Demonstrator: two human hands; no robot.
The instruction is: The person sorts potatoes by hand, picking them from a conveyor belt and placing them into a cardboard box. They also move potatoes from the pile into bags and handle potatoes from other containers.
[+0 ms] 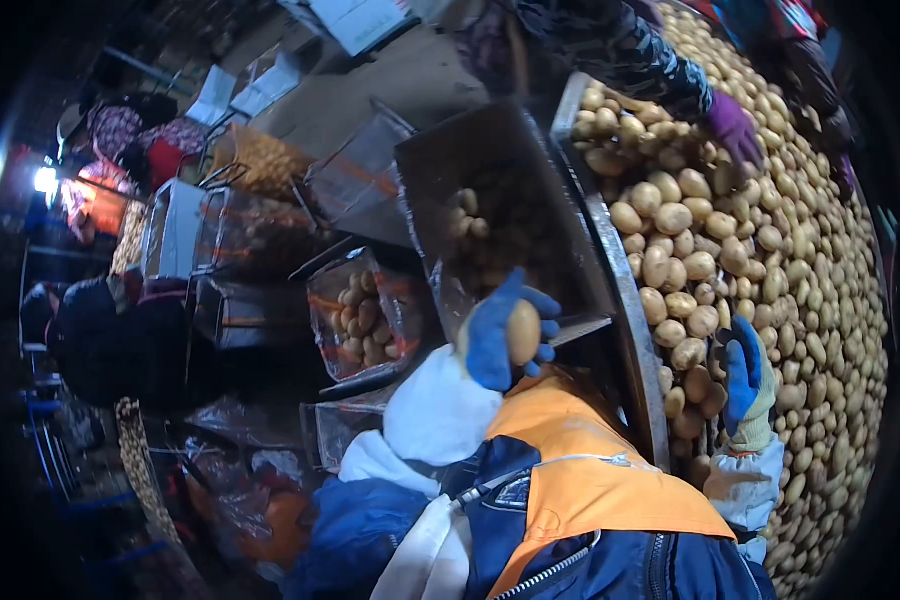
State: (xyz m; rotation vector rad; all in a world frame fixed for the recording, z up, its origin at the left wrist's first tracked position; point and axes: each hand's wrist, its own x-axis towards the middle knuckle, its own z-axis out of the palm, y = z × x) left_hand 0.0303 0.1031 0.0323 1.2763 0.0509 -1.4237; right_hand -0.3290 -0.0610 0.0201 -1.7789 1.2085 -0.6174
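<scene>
My left hand [512,335], in a blue-coated glove with a white sleeve, grips a potato [523,333] above the near end of a deep, dark crate [417,165]. Some potatoes [470,215] lie inside that crate. On the right, my right hand [746,385], in a blue and cream glove, is among the potatoes at the near part of a large heap [770,265]. Its fingers are partly extended and apart, and no potato shows in it. A metal edge [620,290] runs between the crate and the heap.
Another person's purple-gloved hand [735,130] reaches onto the heap from the top. A plastic-lined crate of potatoes [360,318] stands left of the dark crate. More crates [255,225] and other people [120,330] are farther left. White boxes [355,22] lie at the top.
</scene>
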